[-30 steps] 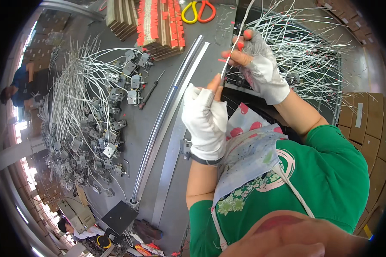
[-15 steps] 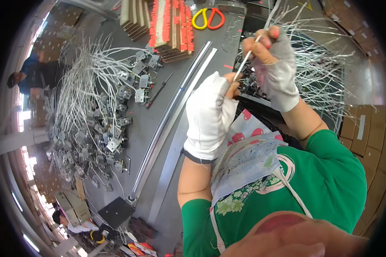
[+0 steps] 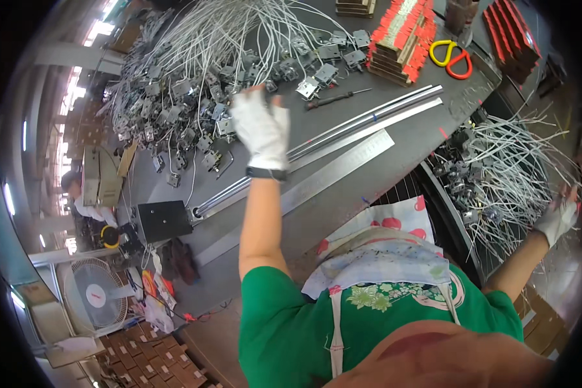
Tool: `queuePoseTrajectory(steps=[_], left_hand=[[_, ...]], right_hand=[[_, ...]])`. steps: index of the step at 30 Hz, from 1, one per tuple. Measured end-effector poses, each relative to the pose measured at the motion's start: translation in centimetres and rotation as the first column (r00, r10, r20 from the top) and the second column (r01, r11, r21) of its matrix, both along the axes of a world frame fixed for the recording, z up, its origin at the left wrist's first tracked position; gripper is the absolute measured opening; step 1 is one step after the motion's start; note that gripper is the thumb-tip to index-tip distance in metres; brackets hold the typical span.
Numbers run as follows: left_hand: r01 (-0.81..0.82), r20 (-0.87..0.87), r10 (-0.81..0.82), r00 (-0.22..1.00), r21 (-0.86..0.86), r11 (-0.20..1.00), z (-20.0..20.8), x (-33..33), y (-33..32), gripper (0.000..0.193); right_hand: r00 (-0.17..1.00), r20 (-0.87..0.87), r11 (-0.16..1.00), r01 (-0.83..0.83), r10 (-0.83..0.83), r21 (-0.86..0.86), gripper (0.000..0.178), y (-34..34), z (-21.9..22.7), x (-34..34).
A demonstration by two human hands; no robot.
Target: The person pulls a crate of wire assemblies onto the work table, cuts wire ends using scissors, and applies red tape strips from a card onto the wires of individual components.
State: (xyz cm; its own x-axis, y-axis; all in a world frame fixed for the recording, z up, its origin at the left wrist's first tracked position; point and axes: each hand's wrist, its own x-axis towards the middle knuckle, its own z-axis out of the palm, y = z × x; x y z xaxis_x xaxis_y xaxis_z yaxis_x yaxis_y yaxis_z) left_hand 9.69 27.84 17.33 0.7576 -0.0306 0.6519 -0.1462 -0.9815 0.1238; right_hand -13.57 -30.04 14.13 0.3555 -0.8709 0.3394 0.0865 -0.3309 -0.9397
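My left hand (image 3: 260, 126), in a white fingerless glove, reaches over the near edge of a pile of small metal box-shaped parts (image 3: 204, 107) with long white cables (image 3: 220, 29). Its thumb and fingers are apart, and nothing shows in its grasp. Far to the right, my right hand (image 3: 559, 218), also gloved, is at the loose ends of a second bundle of white cables (image 3: 507, 168). Its fingers are blurred near the picture's rim, so any hold on a cable is unclear. More metal parts (image 3: 459, 155) lie at the near end of that bundle.
Metal rods (image 3: 343, 131) and a steel ruler (image 3: 368, 150) cross the table. A screwdriver (image 3: 336, 98), scissors with yellow and red handles (image 3: 451, 59) and red-edged stacks (image 3: 404, 39) lie beyond. A black box (image 3: 165, 221) and a fan (image 3: 96, 294) stand left; a co-worker (image 3: 77, 194) is farther off.
The hands have parted from the white cable they held together. My left hand moved left to the pile, and my right hand went far right to the cable ends. The view has turned left.
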Motion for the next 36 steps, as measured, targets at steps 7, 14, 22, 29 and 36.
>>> queuePoseTrajectory(steps=[7, 14, 22, 29, 36], left_hand=[[-0.129, -0.185, 0.16, 0.97, 0.166, 0.978, 0.3, 2.4, 5.5, 0.019], [0.047, -0.235, -0.141, 0.962, -0.367, 0.929, 1.1, -8.3, 4.3, 0.02], [-0.1, -0.31, -0.598, 0.739, -0.928, 0.358, -0.6, -21.4, -2.3, 0.017], [0.313, -0.52, -0.582, 0.625, -0.516, 0.798, 0.3, -18.7, -0.6, 0.024], [0.212, -0.458, -0.838, 0.298, -0.824, 0.526, 1.7, -14.0, -11.0, 0.052]], right_hand=[[0.986, 0.149, 0.996, -0.071, 0.08, -0.06, 0.026, 4.0, -0.9, 2.4], [0.429, -0.111, 0.442, -0.845, 0.896, 0.302, 0.024, 25.1, 1.5, 8.6], [-0.165, 0.334, -0.348, -0.706, 0.928, 0.617, 0.066, 36.7, 6.4, 11.8], [0.349, 0.408, 0.057, -0.814, 0.844, 0.578, 0.04, 31.5, 8.1, 13.3], [0.526, 0.438, 0.186, -0.768, 0.729, 0.613, 0.027, 28.9, 3.5, 11.4]])
